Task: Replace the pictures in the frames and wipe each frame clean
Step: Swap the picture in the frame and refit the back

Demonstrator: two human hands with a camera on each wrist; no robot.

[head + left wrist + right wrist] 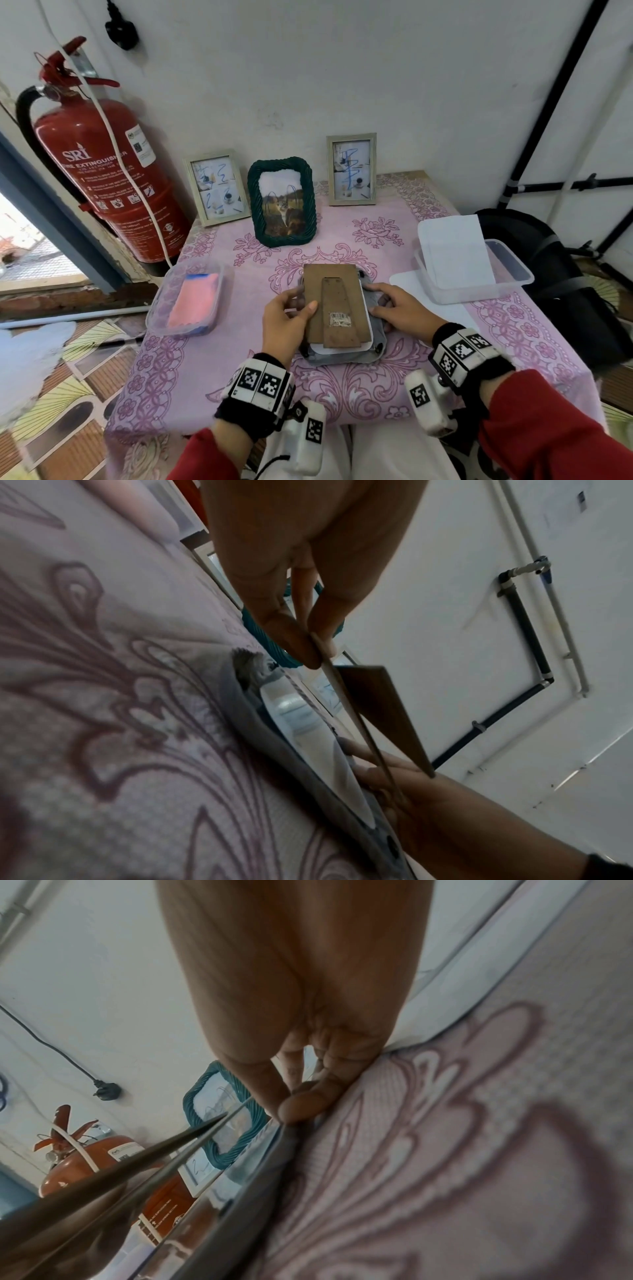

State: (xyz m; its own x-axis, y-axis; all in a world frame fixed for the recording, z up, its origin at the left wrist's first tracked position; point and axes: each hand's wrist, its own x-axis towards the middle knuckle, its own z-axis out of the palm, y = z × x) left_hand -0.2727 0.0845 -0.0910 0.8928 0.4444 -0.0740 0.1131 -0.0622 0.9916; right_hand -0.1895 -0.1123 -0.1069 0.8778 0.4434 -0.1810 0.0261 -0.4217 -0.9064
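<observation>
- The left hand (pixel 286 317) holds the brown backing board (pixel 334 301) by its left edge, thumb on top and fingers under; the left wrist view shows the grip as a tight pinch on that edge, lifting it.
- The board's hinged stand (pixel 340 310) carries a small barcode sticker (pixel 340 318); its print is too small to read.
- Under the board lie a white sheet (pixel 366 346) and a grey frame (pixel 346 358), face down at the near middle of the desk (pixel 513 329), which is covered with a pink flowered cloth.
- The right hand (pixel 399 310) rests on the frame's right edge, fingers bent down onto it; the right wrist view shows fingertips (pixel 301 1107) pressed at that edge. I cannot tell whether they curl round it.
- At the back stand three frames: a pale one (pixel 217 186) on the left, a dark green rope-edged one (pixel 281 202) with a cat picture, and a pale one (pixel 352 169) on the right. Both pale ones hold pictures scribbled in blue.
- A clear tub (pixel 157 308) at left holds a pink cloth (pixel 195 301).
- A clear tub (pixel 513 274) at right holds white sheets (pixel 457 250).
- A red extinguisher (pixel 109 171) left of the desk reads "SRI" and "FIRE EXTINGUISHER".
</observation>
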